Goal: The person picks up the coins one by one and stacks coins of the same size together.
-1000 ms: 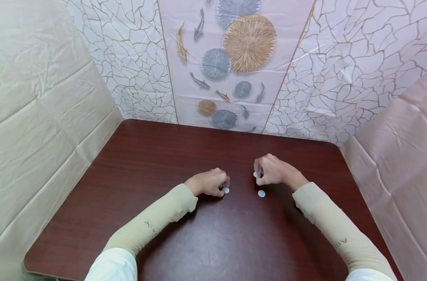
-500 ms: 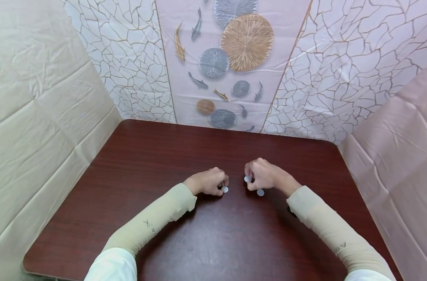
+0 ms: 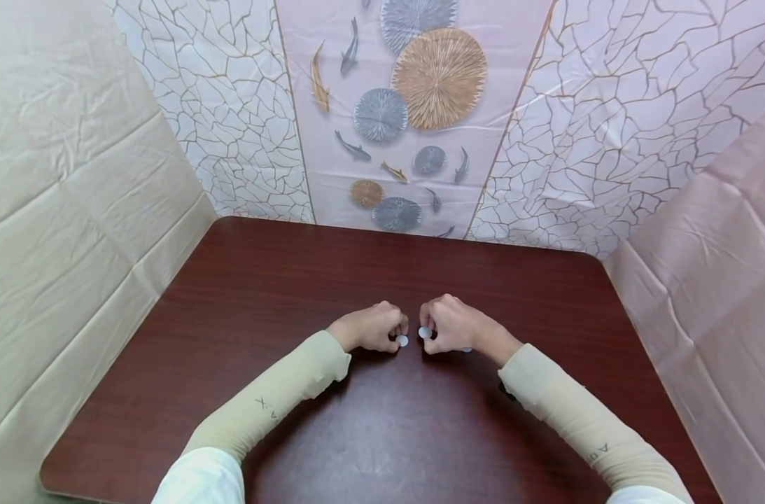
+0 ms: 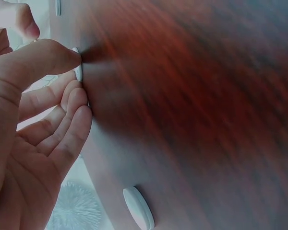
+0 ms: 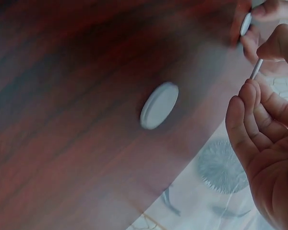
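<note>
In the head view my left hand (image 3: 371,327) pinches a small white disc (image 3: 402,341) between thumb and fingers. The left wrist view has that disc low at the tabletop, fingertips beside it. My right hand (image 3: 460,325) comes in from the other side, pinching a second white disc (image 3: 425,332) by its edge; in the right wrist view this disc (image 5: 257,69) appears edge-on. Another disc (image 5: 159,106) lies flat on the table under the right hand, mostly hidden in the head view. One more disc (image 4: 139,208) lies near the left hand in the left wrist view.
A dark red-brown wooden table (image 3: 281,280) with rounded corners extends around both hands. Patterned cloth (image 3: 388,161) with fish and round motifs hangs behind its far edge. Plain beige cloth (image 3: 73,245) stands along the left side, pinkish cloth (image 3: 716,280) along the right.
My right hand has carried its disc leftward and slightly nearer, close to the left hand's disc, now covering most of the disc on the table. The left hand has stayed in place.
</note>
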Demonstrator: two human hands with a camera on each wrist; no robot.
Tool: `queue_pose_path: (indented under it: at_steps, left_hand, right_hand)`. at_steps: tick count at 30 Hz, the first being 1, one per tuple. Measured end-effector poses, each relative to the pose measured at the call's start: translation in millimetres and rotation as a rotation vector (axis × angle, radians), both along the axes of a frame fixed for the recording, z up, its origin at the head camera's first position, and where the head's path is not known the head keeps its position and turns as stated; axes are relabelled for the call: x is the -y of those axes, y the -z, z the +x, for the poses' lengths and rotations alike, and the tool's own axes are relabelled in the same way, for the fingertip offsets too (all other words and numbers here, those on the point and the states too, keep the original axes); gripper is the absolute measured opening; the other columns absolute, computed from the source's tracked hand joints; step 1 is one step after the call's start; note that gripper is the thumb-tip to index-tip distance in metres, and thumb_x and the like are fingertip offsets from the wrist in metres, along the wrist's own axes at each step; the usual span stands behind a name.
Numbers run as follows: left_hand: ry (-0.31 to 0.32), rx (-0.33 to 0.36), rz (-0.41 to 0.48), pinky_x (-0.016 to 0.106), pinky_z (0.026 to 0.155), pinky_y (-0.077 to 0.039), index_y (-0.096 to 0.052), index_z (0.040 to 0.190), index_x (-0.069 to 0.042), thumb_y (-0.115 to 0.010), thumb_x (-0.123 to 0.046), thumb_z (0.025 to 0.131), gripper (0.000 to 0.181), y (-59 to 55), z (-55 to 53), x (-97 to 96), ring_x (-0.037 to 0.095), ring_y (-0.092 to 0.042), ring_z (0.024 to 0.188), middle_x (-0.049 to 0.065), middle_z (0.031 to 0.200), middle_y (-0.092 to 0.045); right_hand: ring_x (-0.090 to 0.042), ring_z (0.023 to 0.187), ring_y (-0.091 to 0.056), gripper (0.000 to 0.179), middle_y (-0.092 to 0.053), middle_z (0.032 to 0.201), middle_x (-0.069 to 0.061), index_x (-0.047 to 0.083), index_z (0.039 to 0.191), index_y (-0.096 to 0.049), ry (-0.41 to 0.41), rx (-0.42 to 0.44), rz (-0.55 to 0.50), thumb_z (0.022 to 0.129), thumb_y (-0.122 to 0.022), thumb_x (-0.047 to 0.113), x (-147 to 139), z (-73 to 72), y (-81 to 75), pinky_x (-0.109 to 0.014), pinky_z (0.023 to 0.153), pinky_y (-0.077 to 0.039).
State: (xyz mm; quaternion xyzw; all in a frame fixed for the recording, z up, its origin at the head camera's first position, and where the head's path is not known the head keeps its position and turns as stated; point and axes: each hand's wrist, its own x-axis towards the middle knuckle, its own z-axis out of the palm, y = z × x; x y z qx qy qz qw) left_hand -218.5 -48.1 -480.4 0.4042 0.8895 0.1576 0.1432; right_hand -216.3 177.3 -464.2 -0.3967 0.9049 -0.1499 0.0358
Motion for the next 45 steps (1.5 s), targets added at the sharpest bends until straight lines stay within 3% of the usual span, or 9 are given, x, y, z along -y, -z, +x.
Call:
queue_pose_path:
  at_steps: [15,26,37,45]
  left_hand:
    - [-0.008,0.004,0.006,0.02,0.077,-0.054,-0.072,0.103,-0.011,-0.079,-0.011,0.089,0.015,3.1,0.7,-0.4,0.007,-0.066,0.086,-0.001,0.096,-0.073]
    - [-0.031,0.013,0.015,0.02,0.063,-0.043,-0.067,0.087,-0.013,-0.08,-0.01,0.087,0.014,3.3,1.3,1.3,0.006,-0.052,0.067,-0.004,0.077,-0.061]
    - [-0.037,0.02,0.021,0.021,0.071,-0.05,-0.068,0.093,-0.013,-0.08,-0.01,0.088,0.014,4.2,1.6,1.2,0.006,-0.06,0.077,-0.004,0.086,-0.067]
    - [-0.031,0.027,0.047,0.021,0.076,-0.053,-0.07,0.097,-0.011,-0.08,-0.009,0.088,0.014,3.6,1.0,2.1,0.008,-0.064,0.084,-0.001,0.092,-0.071]
  right_hand:
    - [0.002,0.062,-0.058,0.017,-0.067,0.073,0.007,0.014,0.083,-0.071,0.059,0.038,-0.062,0.07,-0.081,0.019,19,15.4,14.4,-0.016,0.057,-0.051]
    - [0.0,0.064,-0.057,0.018,-0.066,0.074,0.006,0.013,0.081,-0.071,0.074,0.027,-0.101,0.07,-0.084,0.018,27,20.3,21.9,-0.017,0.058,-0.049]
    - [-0.001,0.063,-0.055,0.016,-0.064,0.072,0.009,0.017,0.075,-0.069,0.113,0.013,-0.088,0.069,-0.084,0.018,31,22.6,26.9,-0.018,0.058,-0.049]
    - [-0.001,0.065,-0.059,0.016,-0.069,0.075,0.007,0.013,0.081,-0.072,0.14,0.001,-0.102,0.071,-0.084,0.017,33,25.7,27.9,-0.018,0.061,-0.051]
